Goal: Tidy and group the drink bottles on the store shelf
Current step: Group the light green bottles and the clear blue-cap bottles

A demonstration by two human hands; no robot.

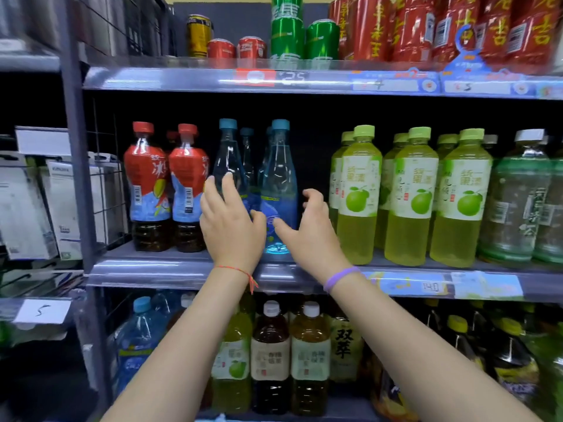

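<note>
Head view, close, facing shelf [189,271] (slightly downward)

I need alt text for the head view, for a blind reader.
Two hands reach toward blue bottles on the middle shelf: the left hand touches one, the right hand is open beside another. Red-labelled bottles stand left, green bottles right.
</note>
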